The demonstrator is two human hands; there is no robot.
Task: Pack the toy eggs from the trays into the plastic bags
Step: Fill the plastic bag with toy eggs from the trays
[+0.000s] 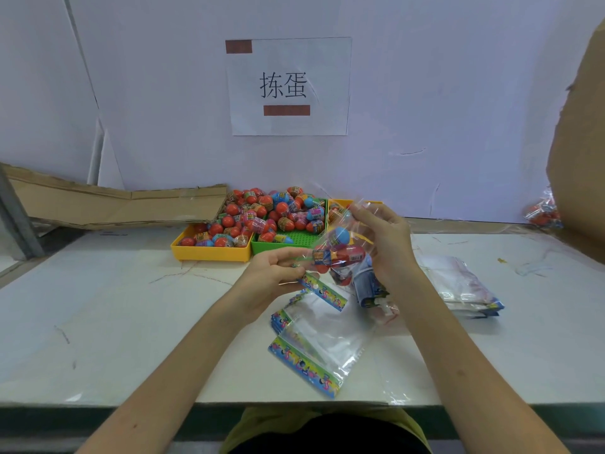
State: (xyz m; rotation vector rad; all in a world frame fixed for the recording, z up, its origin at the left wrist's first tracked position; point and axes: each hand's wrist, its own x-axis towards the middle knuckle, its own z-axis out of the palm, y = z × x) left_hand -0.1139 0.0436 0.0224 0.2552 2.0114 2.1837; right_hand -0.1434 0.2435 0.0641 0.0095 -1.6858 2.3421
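Both hands hold one clear plastic bag (340, 253) with a few toy eggs inside, lifted above the table. My left hand (275, 270) pinches the bag's colourful printed header strip. My right hand (383, 237) grips the bag's upper clear part. Behind them stand a yellow tray (209, 253) and a green tray (294, 239), both heaped with red and blue toy eggs (262, 211). A third yellow tray (340, 203) is mostly hidden behind the bag. Empty bags (314, 342) lie flat under my hands.
A stack of bags (465, 286) lies to the right. Flattened cardboard (114, 204) leans at the back left, a cardboard box (579, 152) stands at the right with filled egg bags (543, 213) beside it. The table's near edge (98, 407) runs below.
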